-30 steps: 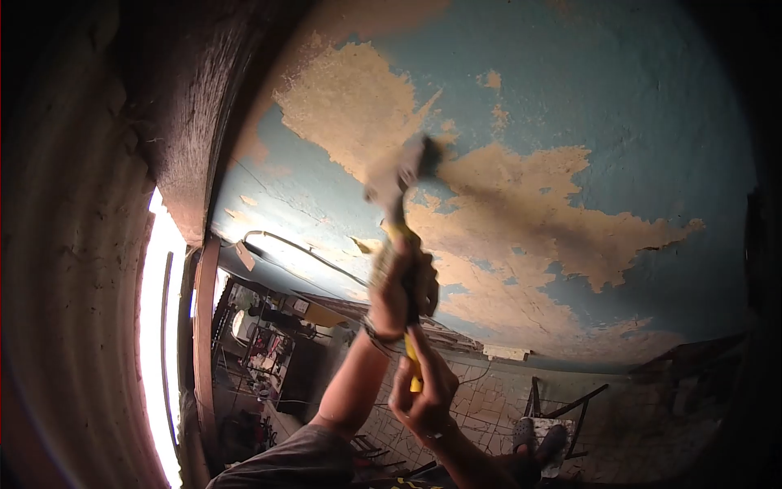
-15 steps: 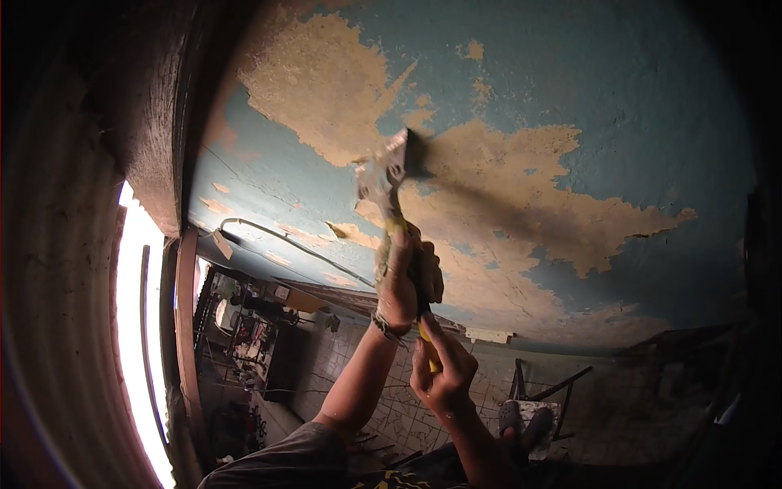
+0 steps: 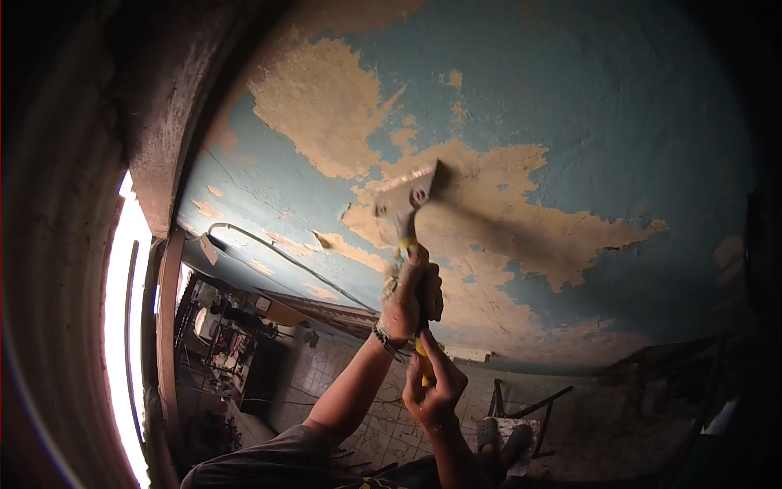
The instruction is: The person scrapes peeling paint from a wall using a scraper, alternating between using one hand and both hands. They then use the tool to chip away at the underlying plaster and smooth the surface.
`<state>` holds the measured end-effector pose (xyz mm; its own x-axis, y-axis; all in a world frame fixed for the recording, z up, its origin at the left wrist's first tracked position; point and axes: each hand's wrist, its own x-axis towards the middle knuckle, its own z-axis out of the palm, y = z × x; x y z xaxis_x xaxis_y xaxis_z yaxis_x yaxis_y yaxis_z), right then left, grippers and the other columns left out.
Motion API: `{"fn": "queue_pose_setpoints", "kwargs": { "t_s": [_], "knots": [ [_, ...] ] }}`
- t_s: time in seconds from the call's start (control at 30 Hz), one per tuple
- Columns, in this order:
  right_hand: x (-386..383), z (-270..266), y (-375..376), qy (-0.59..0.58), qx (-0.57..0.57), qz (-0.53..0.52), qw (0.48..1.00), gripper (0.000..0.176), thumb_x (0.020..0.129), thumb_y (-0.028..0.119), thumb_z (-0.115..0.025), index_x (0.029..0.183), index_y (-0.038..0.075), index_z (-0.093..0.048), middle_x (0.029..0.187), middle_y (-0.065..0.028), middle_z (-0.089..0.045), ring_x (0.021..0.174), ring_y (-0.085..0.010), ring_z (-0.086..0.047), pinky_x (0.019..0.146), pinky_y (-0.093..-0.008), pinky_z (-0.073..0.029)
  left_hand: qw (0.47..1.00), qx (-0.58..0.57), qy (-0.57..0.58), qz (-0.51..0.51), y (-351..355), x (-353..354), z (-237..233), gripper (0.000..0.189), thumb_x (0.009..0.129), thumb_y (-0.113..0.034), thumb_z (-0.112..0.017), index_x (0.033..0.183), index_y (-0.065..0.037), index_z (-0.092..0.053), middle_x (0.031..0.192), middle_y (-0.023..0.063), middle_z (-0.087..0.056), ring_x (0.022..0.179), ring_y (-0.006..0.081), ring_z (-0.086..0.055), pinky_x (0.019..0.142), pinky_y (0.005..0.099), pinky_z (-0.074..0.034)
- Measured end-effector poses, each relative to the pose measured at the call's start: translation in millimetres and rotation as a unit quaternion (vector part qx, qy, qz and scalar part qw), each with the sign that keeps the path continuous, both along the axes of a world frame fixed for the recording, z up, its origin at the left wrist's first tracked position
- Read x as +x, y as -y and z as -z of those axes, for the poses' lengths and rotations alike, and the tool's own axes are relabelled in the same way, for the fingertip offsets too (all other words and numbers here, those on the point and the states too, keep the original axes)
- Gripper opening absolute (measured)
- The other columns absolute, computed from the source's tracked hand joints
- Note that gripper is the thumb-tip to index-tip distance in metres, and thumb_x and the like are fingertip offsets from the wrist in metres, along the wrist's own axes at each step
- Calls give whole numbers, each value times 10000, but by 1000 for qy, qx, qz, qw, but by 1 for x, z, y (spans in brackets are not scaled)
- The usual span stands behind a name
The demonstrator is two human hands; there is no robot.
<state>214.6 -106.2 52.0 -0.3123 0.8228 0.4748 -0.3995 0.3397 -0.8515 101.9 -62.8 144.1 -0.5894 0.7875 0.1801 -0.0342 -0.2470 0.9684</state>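
Note:
A wide-bladed scraper [image 3: 405,196] with a black and yellow handle is held up against a wall [image 3: 603,147] of peeling blue paint. Its metal blade lies over a bare tan patch [image 3: 489,183], slightly blurred. My left hand [image 3: 411,297], with a bracelet at the wrist, wraps round the upper handle just below the blade. Lower down, my right hand [image 3: 437,383] closes on the yellow end of the same handle. Fingers hide most of the grip.
A cable [image 3: 277,244] runs along the wall to the left. Beyond it are a wooden post [image 3: 169,326] and a bright opening [image 3: 126,342]. My feet [image 3: 501,440] stand on a small raised platform above the tiled floor [image 3: 391,416]. Cluttered shelves [image 3: 224,334] are at lower left.
The scraper blade has shifted right and a little down across the wall, with both hands still on the handle. The whole view has also shifted slightly.

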Motion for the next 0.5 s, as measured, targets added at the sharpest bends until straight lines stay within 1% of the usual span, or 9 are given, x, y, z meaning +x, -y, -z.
{"fn": "queue_pose_setpoints", "kwargs": {
  "t_s": [0.03,0.07,0.13,0.23,0.3,0.33,0.4,0.47,0.5],
  "knots": [
    [-2,9,4,-1,-5,4,1000,410,890,-5,-641,1295,-68,-621,1099,-272,-718,959,-368,-749,814,-390,-594,1000,-9,-8,-7,4,-1,12,341,1043,-430,-548,892,-139,-455,553,-20,-429,380,88,-390,354,241,-327],
    [-8,19,8,-12,8,36,999,416,890,-5,-647,1303,-50,-626,1024,-252,-713,875,-343,-740,748,-381,-585,1000,-29,7,5,7,-9,31,325,1044,-414,-552,900,-137,-464,567,-28,-431,386,82,-394,360,239,-320],
    [-15,31,10,-33,34,99,994,429,890,-5,-658,1319,-12,-636,873,-213,-702,705,-294,-722,617,-363,-566,999,-36,30,7,9,-4,41,309,1046,-392,-552,897,-135,-468,581,-25,-454,396,78,-412,364,238,-320],
    [-10,18,2,-18,55,78,995,417,899,-7,-657,1316,-18,-634,899,-200,-709,737,-300,-727,621,-361,-568,999,-20,-30,-27,5,-6,27,312,1053,-393,-540,892,-136,-467,584,-23,-453,398,75,-407,363,242,-330],
    [-2,-9,-8,-12,50,48,998,409,908,-12,-649,1317,-18,-633,879,-178,-704,732,-295,-718,609,-357,-559,1000,23,-8,17,-2,-3,-1,321,1060,-421,-513,901,-148,-457,573,-22,-420,383,97,-380,357,254,-349],
    [1,-13,-8,-5,42,34,999,402,903,-14,-646,1304,-39,-632,952,-208,-709,808,-320,-728,684,-367,-569,999,29,8,26,-2,-3,-8,326,1061,-431,-506,903,-151,-451,566,-21,-407,378,104,-372,354,258,-353],
    [9,-12,-9,7,29,1,1000,391,891,-17,-638,1277,-81,-629,1099,-268,-719,960,-370,-746,833,-388,-590,1000,24,18,2,-3,5,-4,306,1060,-417,-512,904,-161,-450,579,-23,-416,392,92,-378,366,254,-348],
    [6,18,-1,20,13,9,1000,394,898,-19,-629,1288,-76,-623,1114,-270,-716,973,-370,-745,841,-392,-590,1000,2,7,13,4,-5,33,284,1054,-389,-528,899,-160,-462,603,-27,-434,409,72,-370,374,252,-334],
    [-1,34,5,8,29,49,998,392,908,-19,-631,1298,-53,-628,1019,-232,-718,872,-338,-740,745,-375,-584,999,-6,42,6,6,-12,59,275,1046,-371,-541,890,-156,-470,601,-34,-433,421,56,-369,372,245,-315]
  ]
}}
